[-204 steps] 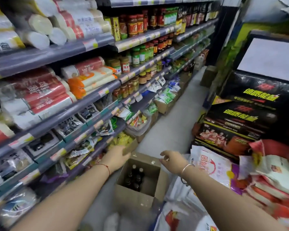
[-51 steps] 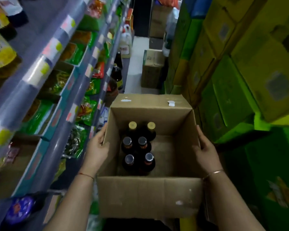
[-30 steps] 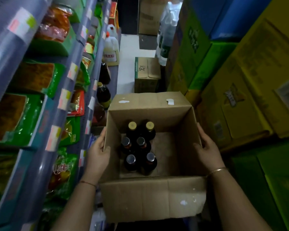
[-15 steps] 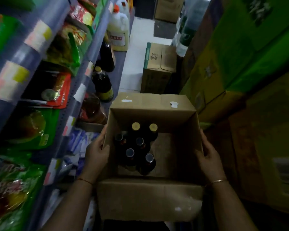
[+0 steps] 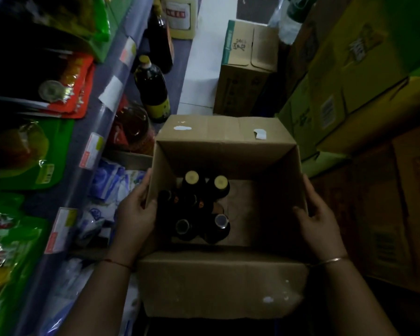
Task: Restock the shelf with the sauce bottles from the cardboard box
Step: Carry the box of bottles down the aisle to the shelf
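An open cardboard box (image 5: 223, 287) sits between both hands in a narrow shop aisle, its near flap folded down toward the person and its far flap folded out flat. The left hand (image 5: 135, 214) has its grip closed on the box's left wall, fingers lying along the outside and the thumb hooked over the rim. The right hand (image 5: 319, 224) holds the right wall the same way, thumb inside and fingers outside. Whether the box rests on anything underneath cannot be seen. Six sauce bottles (image 5: 194, 202) stand upright inside, bunched in three pairs against the left wall, so the right half of the box floor is bare. The far pair has yellow caps (image 5: 192, 177); the others have darker tops. A thin red thread (image 5: 118, 263) circles the left wrist and a slim bangle (image 5: 331, 260) the right. Along the left runs the shelf (image 5: 77, 190), price tags on its edges, with green packets (image 5: 34, 154) and a red packet (image 5: 75, 88) higher up and blue-and-white packets (image 5: 109, 183) just beside the left hand. On its lowest level, near the box's far left corner, stand a large dark bottle (image 5: 153, 90) with a yellow cap and a reddish bottle (image 5: 131, 127). A closed carton (image 5: 245, 69) stands on the floor ahead, and stacked yellow and green cartons (image 5: 349, 81) line the right side.
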Motion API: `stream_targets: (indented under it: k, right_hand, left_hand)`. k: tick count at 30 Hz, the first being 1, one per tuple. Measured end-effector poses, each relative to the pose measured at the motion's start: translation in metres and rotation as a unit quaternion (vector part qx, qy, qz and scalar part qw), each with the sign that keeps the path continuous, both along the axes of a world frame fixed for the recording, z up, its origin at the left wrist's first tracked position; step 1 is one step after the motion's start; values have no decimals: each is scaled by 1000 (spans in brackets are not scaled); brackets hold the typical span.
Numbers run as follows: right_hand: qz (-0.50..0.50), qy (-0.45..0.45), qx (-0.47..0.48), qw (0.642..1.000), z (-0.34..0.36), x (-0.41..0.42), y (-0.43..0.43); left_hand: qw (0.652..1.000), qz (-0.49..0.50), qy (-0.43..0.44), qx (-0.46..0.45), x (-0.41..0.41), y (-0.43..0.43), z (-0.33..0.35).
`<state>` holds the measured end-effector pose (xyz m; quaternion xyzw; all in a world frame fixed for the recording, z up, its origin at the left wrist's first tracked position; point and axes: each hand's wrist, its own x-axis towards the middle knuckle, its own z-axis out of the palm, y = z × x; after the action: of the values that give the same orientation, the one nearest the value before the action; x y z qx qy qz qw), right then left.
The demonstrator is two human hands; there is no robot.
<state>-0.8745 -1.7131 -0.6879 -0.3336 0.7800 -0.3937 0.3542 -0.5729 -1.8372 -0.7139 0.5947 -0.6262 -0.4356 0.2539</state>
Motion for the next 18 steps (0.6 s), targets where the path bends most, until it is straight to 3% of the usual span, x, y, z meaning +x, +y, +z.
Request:
stream_targets:
  k: [18]
  right_hand:
    - [-11, -17, 12, 1000, -119, -29, -13]
  left_hand:
    - [999, 1, 28, 24, -33, -9, -115]
